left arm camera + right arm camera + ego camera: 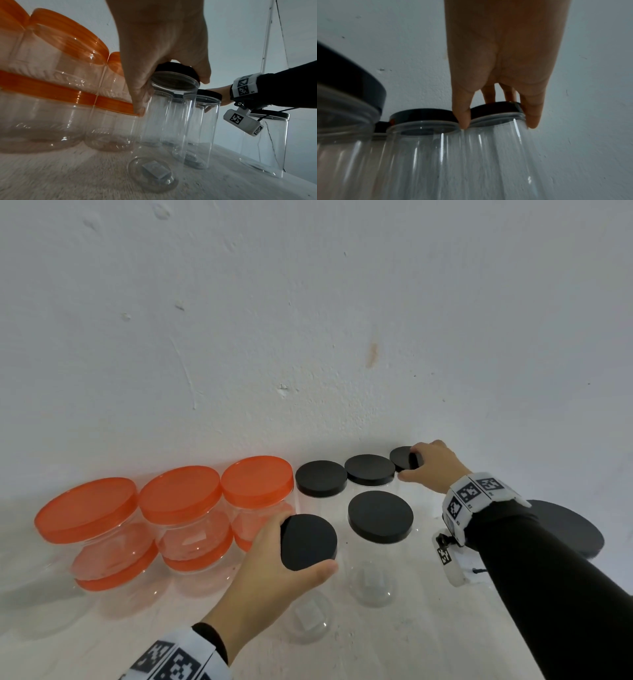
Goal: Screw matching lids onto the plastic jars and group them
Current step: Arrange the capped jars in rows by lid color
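Several clear jars with orange lids (178, 494) stand stacked in two tiers at the left by the wall. To their right stand tall clear jars with black lids (380, 517). My left hand (274, 559) grips the black lid (308, 542) of the nearest tall jar (164, 121), fingers and thumb curled round its rim. My right hand (428, 465) reaches to the back row and pinches the rim of the far right black lid (404, 457) by the wall; in the right wrist view thumb and fingers (464, 119) clamp that lid (496, 109) on its jar.
A white wall (308, 337) runs close behind the back row. Two more black-lidded jars (322, 478) stand in that row. A wider black-lidded jar (565, 525) stands at the right, partly hidden by my right sleeve. The table has a pale fuzzy cover (394, 645).
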`<state>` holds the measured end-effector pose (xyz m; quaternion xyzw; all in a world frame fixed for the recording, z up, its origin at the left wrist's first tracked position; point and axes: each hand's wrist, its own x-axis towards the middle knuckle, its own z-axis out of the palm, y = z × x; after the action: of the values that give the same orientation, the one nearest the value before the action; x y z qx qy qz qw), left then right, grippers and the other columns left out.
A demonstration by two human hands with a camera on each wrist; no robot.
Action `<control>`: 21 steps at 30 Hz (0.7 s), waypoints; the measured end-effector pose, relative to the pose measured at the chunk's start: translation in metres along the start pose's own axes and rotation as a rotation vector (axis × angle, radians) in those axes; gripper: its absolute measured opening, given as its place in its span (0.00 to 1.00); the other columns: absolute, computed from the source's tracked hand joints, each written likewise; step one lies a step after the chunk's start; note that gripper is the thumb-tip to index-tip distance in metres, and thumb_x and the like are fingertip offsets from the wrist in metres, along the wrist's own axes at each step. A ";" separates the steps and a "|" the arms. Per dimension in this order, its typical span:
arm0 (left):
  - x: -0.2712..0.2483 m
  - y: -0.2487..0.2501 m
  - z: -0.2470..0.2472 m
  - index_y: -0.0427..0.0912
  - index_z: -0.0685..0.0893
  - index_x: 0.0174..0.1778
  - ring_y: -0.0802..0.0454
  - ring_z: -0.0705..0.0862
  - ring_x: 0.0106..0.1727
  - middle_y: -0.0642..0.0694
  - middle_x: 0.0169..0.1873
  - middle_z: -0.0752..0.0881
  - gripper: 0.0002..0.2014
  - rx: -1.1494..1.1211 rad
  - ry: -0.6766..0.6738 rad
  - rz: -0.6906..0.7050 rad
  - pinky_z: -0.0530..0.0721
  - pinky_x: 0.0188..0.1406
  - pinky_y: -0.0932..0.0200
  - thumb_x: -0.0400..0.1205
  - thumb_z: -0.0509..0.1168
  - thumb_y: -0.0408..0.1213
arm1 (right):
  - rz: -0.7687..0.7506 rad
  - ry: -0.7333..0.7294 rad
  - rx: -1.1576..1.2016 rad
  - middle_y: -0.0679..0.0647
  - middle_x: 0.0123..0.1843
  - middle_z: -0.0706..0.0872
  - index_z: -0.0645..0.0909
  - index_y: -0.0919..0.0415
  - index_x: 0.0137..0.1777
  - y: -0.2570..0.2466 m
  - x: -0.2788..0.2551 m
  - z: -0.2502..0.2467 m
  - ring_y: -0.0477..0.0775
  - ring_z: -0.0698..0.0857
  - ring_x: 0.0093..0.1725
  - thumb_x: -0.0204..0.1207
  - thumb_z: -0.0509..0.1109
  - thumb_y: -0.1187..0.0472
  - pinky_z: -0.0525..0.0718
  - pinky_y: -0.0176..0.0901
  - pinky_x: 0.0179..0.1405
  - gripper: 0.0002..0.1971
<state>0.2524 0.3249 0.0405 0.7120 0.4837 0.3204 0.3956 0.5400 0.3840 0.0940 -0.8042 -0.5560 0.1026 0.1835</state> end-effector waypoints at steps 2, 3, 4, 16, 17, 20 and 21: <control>0.001 -0.001 0.000 0.60 0.66 0.72 0.59 0.78 0.60 0.60 0.62 0.75 0.42 0.000 0.003 0.000 0.79 0.44 0.70 0.65 0.79 0.57 | -0.015 -0.003 0.018 0.61 0.66 0.70 0.74 0.63 0.69 0.002 0.003 0.002 0.64 0.75 0.64 0.75 0.73 0.53 0.78 0.55 0.64 0.25; 0.001 -0.001 0.000 0.60 0.66 0.72 0.60 0.78 0.60 0.61 0.62 0.75 0.42 0.001 0.005 0.004 0.79 0.44 0.69 0.64 0.79 0.57 | -0.022 -0.005 0.019 0.61 0.66 0.70 0.74 0.63 0.68 0.003 0.003 0.002 0.64 0.75 0.64 0.75 0.73 0.53 0.78 0.55 0.64 0.25; 0.001 -0.002 0.000 0.60 0.66 0.72 0.60 0.78 0.60 0.61 0.62 0.76 0.41 0.002 0.006 0.007 0.79 0.45 0.69 0.64 0.79 0.58 | -0.028 -0.007 0.018 0.61 0.66 0.70 0.75 0.63 0.68 0.004 0.004 0.002 0.64 0.75 0.64 0.76 0.73 0.53 0.78 0.55 0.65 0.25; 0.001 -0.002 0.001 0.60 0.68 0.69 0.60 0.78 0.59 0.60 0.60 0.76 0.39 0.008 0.007 0.025 0.80 0.46 0.67 0.65 0.78 0.58 | -0.033 0.093 -0.087 0.61 0.75 0.68 0.66 0.62 0.77 0.010 -0.022 -0.021 0.66 0.67 0.72 0.79 0.68 0.55 0.73 0.53 0.59 0.28; 0.001 -0.002 0.000 0.60 0.68 0.69 0.60 0.78 0.59 0.60 0.60 0.76 0.38 0.005 0.008 0.026 0.81 0.48 0.66 0.66 0.78 0.58 | -0.013 0.124 -0.121 0.61 0.73 0.70 0.69 0.62 0.74 0.015 -0.028 -0.026 0.66 0.68 0.70 0.79 0.67 0.54 0.72 0.53 0.57 0.26; 0.001 -0.001 0.001 0.60 0.69 0.67 0.60 0.79 0.59 0.60 0.59 0.77 0.36 0.004 0.014 0.030 0.82 0.48 0.64 0.66 0.79 0.57 | 0.142 0.057 -0.261 0.58 0.72 0.70 0.72 0.56 0.72 0.038 -0.048 -0.044 0.66 0.68 0.70 0.77 0.68 0.44 0.72 0.58 0.63 0.27; 0.000 0.000 0.001 0.60 0.70 0.66 0.59 0.79 0.59 0.60 0.59 0.77 0.35 0.002 0.014 0.034 0.81 0.48 0.64 0.66 0.79 0.57 | 0.194 -0.008 -0.293 0.58 0.72 0.69 0.71 0.54 0.72 0.048 -0.055 -0.049 0.67 0.68 0.71 0.75 0.69 0.41 0.71 0.59 0.66 0.29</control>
<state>0.2532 0.3251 0.0401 0.7182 0.4747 0.3316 0.3858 0.5793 0.3088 0.1166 -0.8717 -0.4856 0.0410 0.0514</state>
